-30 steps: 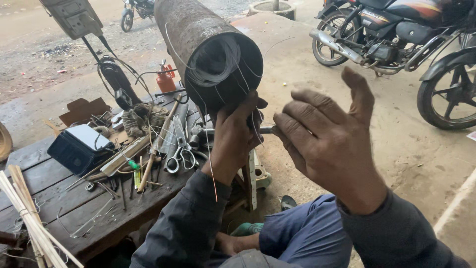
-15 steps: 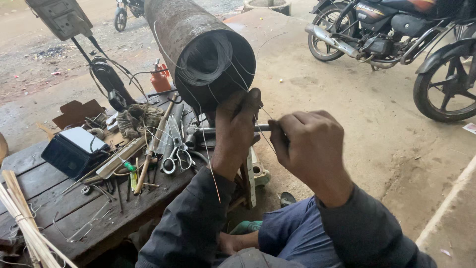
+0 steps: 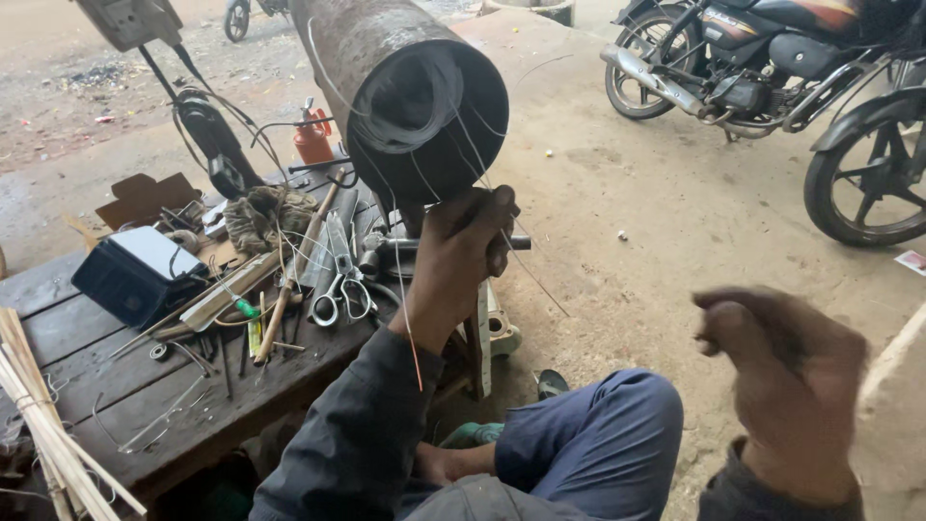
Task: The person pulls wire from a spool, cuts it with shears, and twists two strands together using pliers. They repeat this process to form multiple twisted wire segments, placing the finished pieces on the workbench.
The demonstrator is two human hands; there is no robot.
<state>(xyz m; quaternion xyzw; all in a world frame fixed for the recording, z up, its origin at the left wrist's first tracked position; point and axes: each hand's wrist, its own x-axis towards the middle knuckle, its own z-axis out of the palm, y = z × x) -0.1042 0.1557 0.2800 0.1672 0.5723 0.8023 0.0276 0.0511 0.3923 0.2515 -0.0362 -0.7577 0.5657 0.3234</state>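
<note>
Winding thin wire (image 3: 410, 318) at the mouth of the rusty cylinder (image 3: 405, 92) above the bench (image 3: 106, 386) looks in hand — left hand (image 3: 461, 253) clenched on the strands, right hand (image 3: 786, 381) drawn back in a loose fist (blurred, apparently empty) — so the next pull needs steady tension.

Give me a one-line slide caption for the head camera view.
Left hand grips thin wires at a rusty metal cylinder above a cluttered workbench; right hand is raised apart.

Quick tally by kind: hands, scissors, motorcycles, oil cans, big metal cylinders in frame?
Hands: 2, left hand and right hand
Scissors: 1
Motorcycles: 2
Red oil can: 1
Metal cylinder: 1
Total: 7
</note>
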